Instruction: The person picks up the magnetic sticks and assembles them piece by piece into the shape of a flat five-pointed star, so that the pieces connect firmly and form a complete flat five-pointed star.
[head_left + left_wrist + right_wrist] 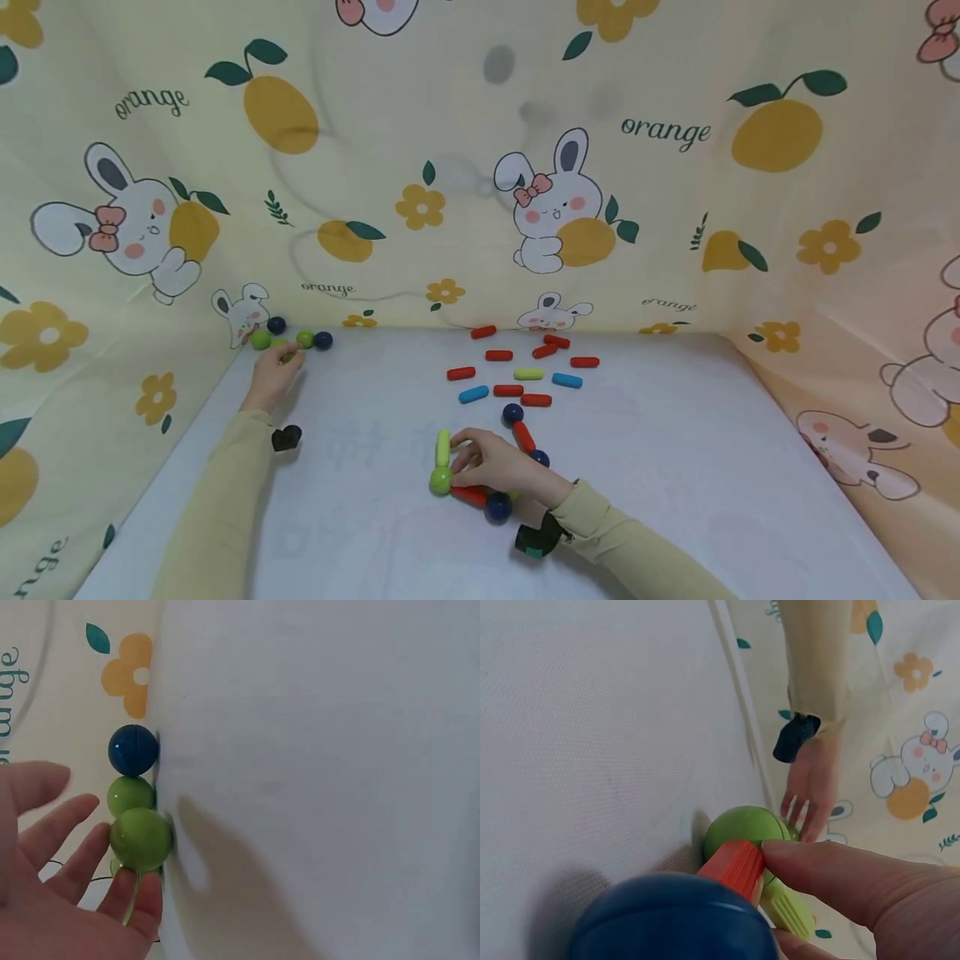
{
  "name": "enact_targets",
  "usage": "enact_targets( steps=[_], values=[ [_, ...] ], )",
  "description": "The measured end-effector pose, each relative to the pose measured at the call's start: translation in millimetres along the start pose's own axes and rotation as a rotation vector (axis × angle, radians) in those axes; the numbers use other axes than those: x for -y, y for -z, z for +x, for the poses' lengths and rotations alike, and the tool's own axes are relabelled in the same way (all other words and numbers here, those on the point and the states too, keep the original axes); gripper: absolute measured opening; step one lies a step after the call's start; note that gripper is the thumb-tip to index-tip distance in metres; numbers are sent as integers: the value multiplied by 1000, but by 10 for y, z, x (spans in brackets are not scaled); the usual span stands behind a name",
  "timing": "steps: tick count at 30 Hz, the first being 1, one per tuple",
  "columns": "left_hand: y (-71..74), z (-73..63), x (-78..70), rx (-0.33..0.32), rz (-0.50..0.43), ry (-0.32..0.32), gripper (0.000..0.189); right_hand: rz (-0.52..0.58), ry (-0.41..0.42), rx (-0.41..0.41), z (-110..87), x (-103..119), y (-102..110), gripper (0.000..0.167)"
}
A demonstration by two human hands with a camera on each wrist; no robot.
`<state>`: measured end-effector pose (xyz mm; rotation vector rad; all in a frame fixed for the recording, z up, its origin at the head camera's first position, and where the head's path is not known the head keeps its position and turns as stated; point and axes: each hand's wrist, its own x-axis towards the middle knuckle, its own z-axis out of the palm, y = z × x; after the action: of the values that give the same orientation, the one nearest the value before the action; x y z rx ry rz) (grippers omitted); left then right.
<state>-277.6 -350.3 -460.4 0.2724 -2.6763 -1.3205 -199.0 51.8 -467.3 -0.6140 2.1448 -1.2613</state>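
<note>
At the far left of the table, my left hand [273,379] reaches to a row of balls. In the left wrist view its fingers are spread and touch a green ball [140,838], with the thumb apart from it. My right hand [504,468] pinches another green ball [440,480] where a red rod [471,496] joins it. A yellow-green rod [443,446] points away from that ball. The red rod's other end meets a dark blue ball [498,507]. Beyond the right hand, a second red rod [523,436] lies between two blue balls; fingers partly hide this area.
Several loose rods lie at the back middle, among them a red rod [498,355], a blue rod [474,394] and a yellow-green rod [528,374]. Beside the left hand are a dark blue ball [323,340] and more balls. A printed curtain [465,250] borders the table.
</note>
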Motion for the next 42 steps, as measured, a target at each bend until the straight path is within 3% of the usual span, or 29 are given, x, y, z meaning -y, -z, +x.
enact_targets(
  steps=[7,13,18,21,27,30,36,42],
  values=[
    [-54,-113,133,45,-113,56,54,-2,7,8,5,3,11,43],
    [-161,-185,203,27,-203,33,53,-9,13,13,4,3,5,43],
    [-271,-245,167,22,-179,-27,44,-1,14,13,-1,0,4,43],
    [-377,-301,54,66,-164,-32,41,0,16,12,-8,-3,9,44],
    [-716,-470,-278,225,-230,92,44,-4,21,10,-1,-17,5,44],
    [-924,-559,-455,293,-268,113,43,1,26,13,-4,-11,4,44],
    [-1244,-717,-771,417,-290,84,39,-5,24,21,1,-10,4,43],
    [-1418,-823,-899,513,-276,21,36,-1,28,29,0,-4,4,42]
  ],
)
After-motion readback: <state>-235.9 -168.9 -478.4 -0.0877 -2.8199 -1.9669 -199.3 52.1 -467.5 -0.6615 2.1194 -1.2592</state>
